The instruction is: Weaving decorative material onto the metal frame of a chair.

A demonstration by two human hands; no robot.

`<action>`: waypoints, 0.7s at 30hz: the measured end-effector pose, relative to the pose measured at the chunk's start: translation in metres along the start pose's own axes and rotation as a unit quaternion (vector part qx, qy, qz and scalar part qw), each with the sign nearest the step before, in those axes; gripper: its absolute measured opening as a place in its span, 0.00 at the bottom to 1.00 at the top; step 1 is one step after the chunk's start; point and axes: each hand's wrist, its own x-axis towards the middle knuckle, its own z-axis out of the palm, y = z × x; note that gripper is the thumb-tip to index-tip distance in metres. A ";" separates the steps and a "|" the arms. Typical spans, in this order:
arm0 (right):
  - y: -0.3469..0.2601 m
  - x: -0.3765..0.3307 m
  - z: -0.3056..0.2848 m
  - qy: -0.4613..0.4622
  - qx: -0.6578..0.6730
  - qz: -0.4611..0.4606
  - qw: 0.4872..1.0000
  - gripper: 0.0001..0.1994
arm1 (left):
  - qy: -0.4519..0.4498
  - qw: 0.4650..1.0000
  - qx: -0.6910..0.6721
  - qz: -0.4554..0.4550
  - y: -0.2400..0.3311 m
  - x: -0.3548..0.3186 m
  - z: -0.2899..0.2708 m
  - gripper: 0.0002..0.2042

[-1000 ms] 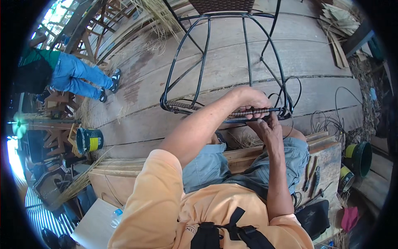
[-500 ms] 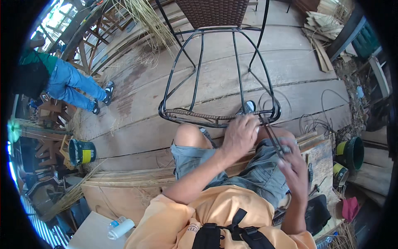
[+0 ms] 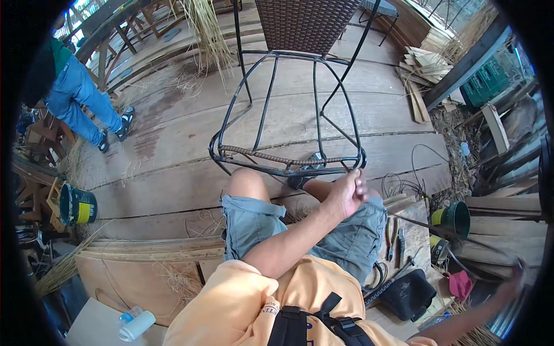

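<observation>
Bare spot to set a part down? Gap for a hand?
Set-down: floor planks between the left bucket and chair frame, mostly bare; also between frame and wood pile. Hand: through the frame's open middle. Crowded: right-side board with hand tools, and around tangled dark strands.

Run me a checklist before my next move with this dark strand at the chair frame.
1. Dark strand stretched out: ok, it runs toward the right hand.
2. Right hand's grip: cannot tell, the hand is blurred and near the picture's rim.
3. Left hand close to the chair frame: ok, it is by the front right corner; whether it touches the frame is unclear.
4. Brown wrapping tight: cannot tell, though it lies along the seat front.
5. Loose loops tidied: not ok, they lie overlapping on the floor.
6. Hand tools set down: ok, they lie on the wooden board.
</observation>
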 end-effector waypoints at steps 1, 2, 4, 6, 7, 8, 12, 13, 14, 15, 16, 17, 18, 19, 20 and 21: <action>0.009 0.002 0.045 -0.013 0.183 0.111 0.977 0.25 | 0.009 0.996 0.092 0.012 -0.008 -0.004 -0.009 0.08; 0.094 0.013 0.052 -0.080 -0.144 0.019 0.986 0.20 | 0.029 0.967 0.246 0.058 -0.021 -0.009 -0.013 0.09; -0.057 0.000 0.244 -0.143 -0.122 0.049 0.981 0.16 | 0.082 0.822 0.529 0.195 -0.029 -0.040 -0.041 0.11; -0.153 -0.043 0.354 -0.218 -0.104 -0.093 0.966 0.16 | 0.059 0.682 0.687 0.242 -0.029 -0.065 -0.038 0.13; -0.164 -0.070 0.407 -0.338 0.115 0.048 0.933 0.16 | 0.057 0.678 0.695 0.234 -0.024 -0.078 -0.026 0.13; -0.214 -0.094 0.438 -0.449 0.067 -0.007 0.891 0.17 | 0.053 0.681 0.698 0.214 -0.015 -0.086 -0.013 0.13; -0.304 -0.145 0.502 -0.348 0.355 -0.141 0.856 0.12 | 0.031 0.771 0.625 0.119 0.022 -0.106 0.017 0.10; -0.298 -0.144 0.509 -0.321 0.364 -0.152 0.861 0.10 | 0.056 0.858 0.510 0.029 0.031 -0.113 0.037 0.10; -0.293 -0.140 0.516 -0.293 0.371 -0.163 0.866 0.09 | 0.039 0.870 0.491 0.029 0.036 -0.116 0.049 0.11; -0.296 -0.137 0.525 -0.204 0.354 -0.190 0.893 0.08 | 0.025 0.881 0.472 0.031 0.041 -0.118 0.055 0.12; -0.300 -0.136 0.530 -0.211 0.369 -0.130 0.896 0.08 | -0.021 0.849 0.525 0.057 0.050 -0.118 0.053 0.14; -0.303 -0.133 0.534 -0.215 0.383 -0.068 0.896 0.09 | -0.056 0.805 0.576 0.133 0.058 -0.113 0.051 0.15; -0.310 -0.128 0.540 -0.212 0.383 -0.056 0.897 0.09 | -0.048 0.598 0.745 0.292 0.070 -0.103 0.054 0.15; -0.312 -0.118 0.543 -0.199 0.565 0.134 0.789 0.09 | 0.015 0.588 0.760 0.277 0.079 -0.082 0.050 0.11; -0.322 -0.109 0.542 -0.171 0.711 0.305 0.611 0.08 | 0.046 0.441 0.810 0.385 0.087 -0.056 0.030 0.09; -0.335 -0.100 0.537 -0.146 0.737 0.331 0.570 0.07 | 0.046 0.436 0.813 0.383 0.095 -0.037 0.009 0.09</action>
